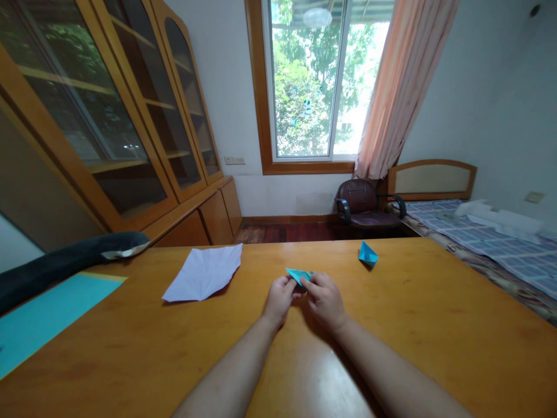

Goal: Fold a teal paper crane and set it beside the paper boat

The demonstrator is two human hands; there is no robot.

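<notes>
Where both hands (278,299) (326,300) pinch, turquoise paper (296,273) protrudes.

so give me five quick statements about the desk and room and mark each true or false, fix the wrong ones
1. The left hand and right hand both hold the small folded blue paper. True.
2. The white sheet is perfectly smooth. False: the white sheet shows creases.
3. Another folded blue piece sits on the table, apart from both hands. True.
4. The pink curtain hangs at the picture's left side of the window. False: the pink curtain hangs at its right side.
5. A dark chair stands beyond the table. True.
</notes>
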